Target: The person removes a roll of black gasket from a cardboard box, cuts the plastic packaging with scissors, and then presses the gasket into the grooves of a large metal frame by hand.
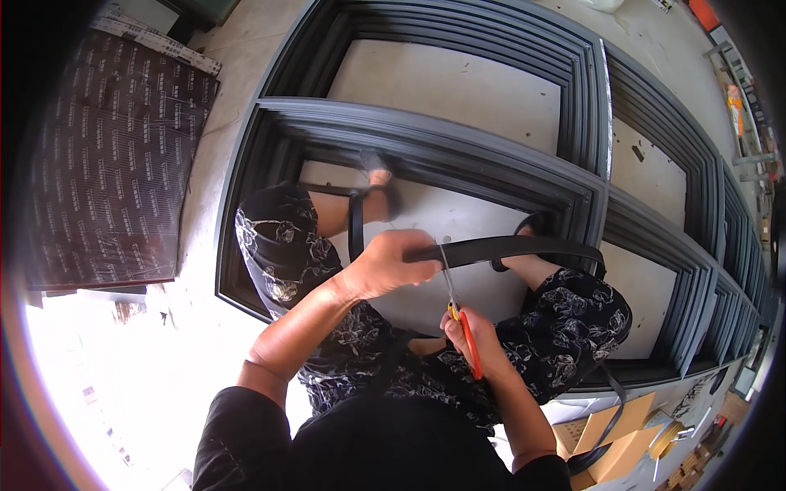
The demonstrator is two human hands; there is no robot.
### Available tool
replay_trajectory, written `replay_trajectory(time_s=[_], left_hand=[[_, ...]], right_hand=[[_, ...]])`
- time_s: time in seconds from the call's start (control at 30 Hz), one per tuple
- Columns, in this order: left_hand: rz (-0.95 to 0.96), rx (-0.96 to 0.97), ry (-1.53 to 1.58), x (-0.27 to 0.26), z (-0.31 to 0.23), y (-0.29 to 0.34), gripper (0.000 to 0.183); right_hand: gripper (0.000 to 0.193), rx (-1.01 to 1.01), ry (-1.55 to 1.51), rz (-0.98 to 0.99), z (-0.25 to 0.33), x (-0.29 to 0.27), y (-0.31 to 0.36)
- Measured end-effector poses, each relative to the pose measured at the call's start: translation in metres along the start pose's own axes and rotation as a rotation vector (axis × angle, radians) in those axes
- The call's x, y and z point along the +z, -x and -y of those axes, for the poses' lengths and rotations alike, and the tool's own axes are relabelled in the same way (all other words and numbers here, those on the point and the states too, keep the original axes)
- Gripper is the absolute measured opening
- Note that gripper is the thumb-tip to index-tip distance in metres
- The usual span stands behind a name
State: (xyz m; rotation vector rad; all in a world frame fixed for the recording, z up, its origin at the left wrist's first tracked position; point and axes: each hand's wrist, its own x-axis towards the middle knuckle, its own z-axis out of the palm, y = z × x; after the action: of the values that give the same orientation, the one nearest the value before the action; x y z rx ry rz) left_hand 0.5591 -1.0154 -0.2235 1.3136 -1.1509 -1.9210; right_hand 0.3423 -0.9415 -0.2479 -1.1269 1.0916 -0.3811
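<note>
My left hand (pixel 385 266) pinches a flat black rubber-like strip (pixel 520 248) in front of my body. The strip bends away to the right over my right knee, and a dark length also hangs down beyond my left hand. Fingers of my right hand (pixel 479 335) are wrapped around scissors (pixel 472 348) with red and yellow handles. Their metal blades point up and meet the strip just right of my left fingers. Whether the blades have cut into it, I cannot tell.
Stacked dark grey window or door frames (pixel 458 135) surround my legs. A patterned dark sheet-covered panel (pixel 115 155) lies at the left. At the lower right, an open cardboard box (pixel 618 450) holds black strip, beside a yellow tape roll (pixel 667 439).
</note>
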Motion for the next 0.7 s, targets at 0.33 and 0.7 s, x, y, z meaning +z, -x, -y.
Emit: replay_trajectory(time_s=[0.33,0.7], left_hand=[[0.024,0.0,-0.043,0.006,0.002,0.006,0.011],[0.655,-0.279,0.109,0.007,-0.022,-0.071,0.061]], right_hand=[[0.04,0.108,-0.018,-0.099,0.003,0.007,0.015],[0.037,-0.038,0.265,-0.192,0.011,-0.002,0.04]])
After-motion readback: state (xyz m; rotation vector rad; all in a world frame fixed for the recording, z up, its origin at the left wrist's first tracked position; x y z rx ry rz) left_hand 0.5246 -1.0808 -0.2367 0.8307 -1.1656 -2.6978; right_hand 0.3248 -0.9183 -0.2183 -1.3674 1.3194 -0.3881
